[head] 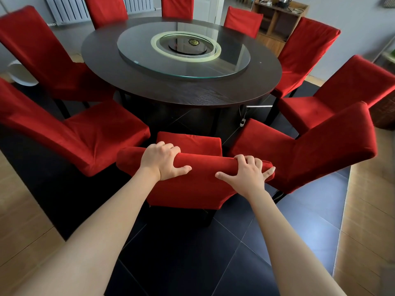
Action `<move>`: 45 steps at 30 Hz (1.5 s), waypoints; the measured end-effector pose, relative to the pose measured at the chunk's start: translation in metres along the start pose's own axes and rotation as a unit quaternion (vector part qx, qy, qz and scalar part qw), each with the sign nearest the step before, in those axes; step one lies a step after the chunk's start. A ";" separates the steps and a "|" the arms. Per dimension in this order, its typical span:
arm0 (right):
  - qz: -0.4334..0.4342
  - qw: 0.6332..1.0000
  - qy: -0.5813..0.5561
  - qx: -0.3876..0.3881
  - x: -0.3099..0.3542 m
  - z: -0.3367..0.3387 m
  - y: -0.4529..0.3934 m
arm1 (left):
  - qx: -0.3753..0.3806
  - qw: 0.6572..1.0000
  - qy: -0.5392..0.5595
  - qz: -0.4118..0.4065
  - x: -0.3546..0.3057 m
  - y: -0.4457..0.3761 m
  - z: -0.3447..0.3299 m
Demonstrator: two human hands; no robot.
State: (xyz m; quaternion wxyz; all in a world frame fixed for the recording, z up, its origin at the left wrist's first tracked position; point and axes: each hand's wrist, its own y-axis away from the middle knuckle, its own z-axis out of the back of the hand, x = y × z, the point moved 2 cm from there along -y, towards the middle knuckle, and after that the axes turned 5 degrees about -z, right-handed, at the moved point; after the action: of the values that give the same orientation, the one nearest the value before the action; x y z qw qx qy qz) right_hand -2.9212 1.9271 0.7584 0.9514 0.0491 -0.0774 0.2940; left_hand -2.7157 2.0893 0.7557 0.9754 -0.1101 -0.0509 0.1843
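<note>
A chair in a red cloth cover (pixel 192 189) stands right in front of me, facing a round dark wooden table (pixel 149 86). I see its backrest from behind and a strip of its seat beyond. My left hand (pixel 162 161) grips the top edge of the backrest towards its left end, fingers curled over the far side and thumb on the near side. My right hand (pixel 248 171) holds the same edge near its right end, fingers over the top and thumb spread along the back.
Several more red-covered chairs ring the table, one close on the left (pixel 89 135) and one close on the right (pixel 310 150). A glass turntable (pixel 224 67) lies on the table. A wooden shelf unit (pixel 275 22) stands at the back right. Dark floor tiles (pixel 203 253) lie underfoot.
</note>
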 end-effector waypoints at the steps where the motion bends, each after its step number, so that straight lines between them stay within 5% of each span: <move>1: 0.000 1.000 0.001 0.000 0.000 0.000 0.000 | 0.000 1.000 0.000 0.000 0.000 0.000 0.000; 14: -0.006 1.000 0.017 0.021 0.002 0.002 -0.001 | 0.026 0.999 -0.024 -0.003 0.001 -0.001 0.000; 24: 0.002 0.998 0.032 0.057 0.002 0.014 0.011 | 0.130 0.991 -0.033 0.013 0.003 -0.001 0.005; 27: -0.010 0.999 0.003 0.037 -0.029 0.027 0.011 | 0.154 0.988 0.002 0.028 0.003 -0.006 0.007; 31: -0.048 0.998 0.017 0.022 -0.099 0.052 -0.005 | 0.079 0.982 0.140 0.104 -0.018 -0.036 0.016; 45: -0.085 0.996 0.026 0.003 -0.315 0.114 -0.107 | 0.094 0.981 0.170 0.025 -0.249 -0.214 0.007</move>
State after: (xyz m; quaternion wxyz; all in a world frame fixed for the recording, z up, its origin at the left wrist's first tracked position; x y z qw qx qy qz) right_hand -3.1307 1.6494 0.8104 0.9744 0.0506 -0.0473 0.2137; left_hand -2.8728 1.8040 0.7974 0.9709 -0.0492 0.1359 0.1907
